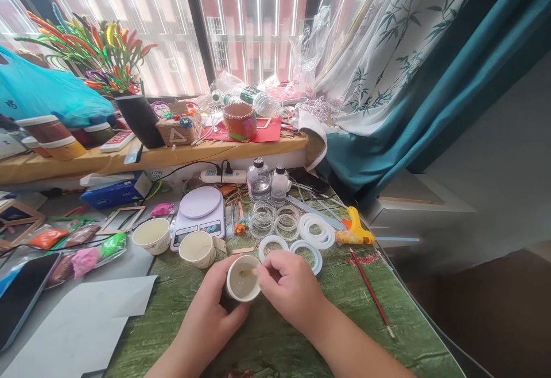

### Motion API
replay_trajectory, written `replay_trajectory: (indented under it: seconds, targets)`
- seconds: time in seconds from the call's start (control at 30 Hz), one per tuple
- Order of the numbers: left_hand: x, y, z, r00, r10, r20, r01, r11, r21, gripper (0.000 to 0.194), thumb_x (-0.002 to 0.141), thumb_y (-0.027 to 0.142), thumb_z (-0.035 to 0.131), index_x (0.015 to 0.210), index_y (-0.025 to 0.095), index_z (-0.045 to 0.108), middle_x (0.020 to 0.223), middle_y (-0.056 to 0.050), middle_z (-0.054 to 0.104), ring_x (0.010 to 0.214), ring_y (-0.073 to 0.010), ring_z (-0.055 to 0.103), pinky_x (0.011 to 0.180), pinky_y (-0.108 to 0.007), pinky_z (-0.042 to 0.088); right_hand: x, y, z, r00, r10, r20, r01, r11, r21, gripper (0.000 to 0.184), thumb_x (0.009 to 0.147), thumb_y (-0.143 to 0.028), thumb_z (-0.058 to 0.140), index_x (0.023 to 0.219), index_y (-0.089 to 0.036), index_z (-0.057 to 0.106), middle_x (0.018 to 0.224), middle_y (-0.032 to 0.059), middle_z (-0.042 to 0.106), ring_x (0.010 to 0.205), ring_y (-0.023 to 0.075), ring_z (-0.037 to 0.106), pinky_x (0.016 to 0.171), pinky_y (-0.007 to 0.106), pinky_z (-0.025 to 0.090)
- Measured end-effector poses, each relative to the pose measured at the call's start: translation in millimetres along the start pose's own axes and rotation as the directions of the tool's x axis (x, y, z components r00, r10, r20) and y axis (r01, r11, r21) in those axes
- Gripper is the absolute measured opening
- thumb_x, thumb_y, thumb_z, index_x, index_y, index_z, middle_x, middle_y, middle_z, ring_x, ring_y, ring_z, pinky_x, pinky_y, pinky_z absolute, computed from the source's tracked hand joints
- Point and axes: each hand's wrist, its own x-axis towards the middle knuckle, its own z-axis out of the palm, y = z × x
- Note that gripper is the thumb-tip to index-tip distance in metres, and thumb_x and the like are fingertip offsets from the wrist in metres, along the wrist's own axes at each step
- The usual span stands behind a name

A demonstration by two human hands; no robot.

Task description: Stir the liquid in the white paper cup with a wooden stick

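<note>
1. L hand [205, 316]: fingers curled round a white cup [243, 293], gripping it from the side; cup sits against the palm side.
2. R hand [291, 287]: fingers bunched, pinching a wooden stick [248, 272] just above the cup; stick end reaches in over the rim.
3. Cup is btwn both hands, w/ R hand right at its rim. Holds a pale grey-beige liquid. Can't tell if its base touches the green wood-print mat [379, 332] or is lifted.
4. Just ahead of L hand: 2 more white cups, both w/ pale liquid, nearer one [197, 249], other [151, 236] further L. Digital kitchen scale [198, 217] stands behind & btwn them.
5. Ahead of R hand: white rings [316, 232], some lying near the fingers; clear rings [269, 221] stacked behind them; 2 glass bottles [258, 180] further back.
6. Far R on mat: yellow glue gun [355, 228]; red paintbrush [370, 292] lying diagonally, well apart from R hand.
7. Behind all: power strip [221, 176] under a wooden shelf [150, 159]; phone [23, 297] at far L.
</note>
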Motion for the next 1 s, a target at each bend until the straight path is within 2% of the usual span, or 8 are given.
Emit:
replay_trajectory:
  seconds: [0.1, 0.3, 0.5, 0.67, 0.77, 0.87, 0.9, 1.0]
  targets:
    - [-0.3, -1.3, 0.3, 1.000, 0.008, -0.008, -0.008, 1.000, 0.019, 0.066, 0.086, 0.015, 0.068, 0.147, 0.034, 0.053, 0.147, -0.008, 0.066, 0.135, -0.0335, 0.065, 0.114, -0.053, 0.055, 0.4, 0.5, -1.7, 1.000, -0.009, -0.005, 0.009, 1.000, -0.014, 0.028, 0.087, -0.025, 0.057, 0.063, -0.022, 0.042, 0.061, -0.0039, 0.046, 0.059, 0.0126, 0.042, 0.057, 0.028, 0.028]
    - [0.7, 0.9, 1.4, 0.997, 0.073, -0.021, -0.071, 0.995, 0.072, 0.067, 0.083, 0.012, 0.069, 0.144, 0.036, 0.055, 0.141, -0.007, 0.069, 0.129, -0.0333, 0.068, 0.109, -0.053, 0.058, -0.3, 0.4, -3.9, 0.974, -0.226, -0.029, 0.222, 0.969, -0.107, 0.031, 0.089, -0.020, 0.055, 0.066, -0.023, 0.034, 0.062, -0.0050, 0.039, 0.058, 0.0124, 0.035, 0.058, 0.030, 0.023]
    - [2.8, 5.5, 0.0, 0.997, 0.081, -0.017, -0.080, 0.994, 0.068, 0.067, 0.082, 0.010, 0.069, 0.143, 0.034, 0.056, 0.140, -0.008, 0.069, 0.128, -0.0342, 0.068, 0.108, -0.053, 0.058, -1.1, -4.5, -3.6, 0.996, -0.085, 0.007, 0.085, 0.991, -0.100, 0.035, 0.092, -0.022, 0.054, 0.066, -0.024, 0.032, 0.062, -0.0045, 0.039, 0.059, 0.0135, 0.036, 0.058, 0.031, 0.023]
    - [3.4, 11.8, -1.5, 0.996, 0.077, -0.037, -0.075, 0.996, 0.046, 0.064, 0.081, 0.009, 0.067, 0.140, 0.033, 0.058, 0.136, -0.007, 0.072, 0.124, -0.0319, 0.071, 0.105, -0.049, 0.060, -1.9, -6.2, -4.0, 0.992, -0.096, 0.081, 0.101, 0.993, -0.066, 0.036, 0.096, -0.026, 0.053, 0.065, -0.023, 0.034, 0.063, -0.0035, 0.042, 0.060, 0.0143, 0.039, 0.060, 0.032, 0.025]
    - [3.5, 14.4, -1.7, 0.996, 0.083, -0.038, -0.082, 0.996, 0.036, 0.065, 0.079, 0.008, 0.066, 0.139, 0.033, 0.059, 0.136, -0.006, 0.072, 0.124, -0.0315, 0.071, 0.105, -0.047, 0.060, -1.3, -5.9, -7.0, 0.997, -0.066, 0.035, 0.069, 0.994, -0.085, 0.037, 0.097, -0.027, 0.051, 0.065, -0.024, 0.033, 0.062, -0.0034, 0.040, 0.060, 0.0148, 0.038, 0.060, 0.032, 0.024]
    - [3.8, 14.5, -1.7, 0.996, 0.077, -0.037, -0.076, 0.996, 0.037, 0.064, 0.081, 0.011, 0.067, 0.140, 0.034, 0.059, 0.136, -0.005, 0.072, 0.125, -0.0314, 0.071, 0.105, -0.047, 0.060, -0.8, -5.7, -8.1, 0.993, -0.061, 0.104, 0.066, 0.996, -0.054, 0.037, 0.094, -0.025, 0.054, 0.064, -0.023, 0.032, 0.062, -0.0036, 0.041, 0.060, 0.0143, 0.039, 0.059, 0.032, 0.025]
    - [4.0, 14.4, -1.6, 0.997, 0.071, -0.033, -0.070, 0.997, 0.036, 0.064, 0.081, 0.011, 0.067, 0.140, 0.035, 0.059, 0.137, -0.006, 0.072, 0.125, -0.0315, 0.071, 0.105, -0.048, 0.060, -0.8, -5.6, -7.8, 0.994, -0.048, 0.102, 0.056, 0.996, -0.073, 0.037, 0.091, -0.023, 0.055, 0.063, -0.023, 0.031, 0.061, -0.0039, 0.040, 0.059, 0.0141, 0.037, 0.058, 0.032, 0.023]
    - [5.0, 14.8, -1.6, 0.997, 0.063, -0.034, -0.062, 0.998, 0.026, 0.065, 0.081, 0.009, 0.067, 0.140, 0.034, 0.059, 0.136, -0.006, 0.072, 0.125, -0.0318, 0.071, 0.106, -0.049, 0.059, -0.7, -5.2, -6.3, 1.000, -0.018, -0.005, 0.018, 0.991, -0.133, 0.033, 0.090, -0.022, 0.054, 0.065, -0.024, 0.033, 0.063, -0.0036, 0.041, 0.060, 0.0146, 0.037, 0.058, 0.032, 0.023]
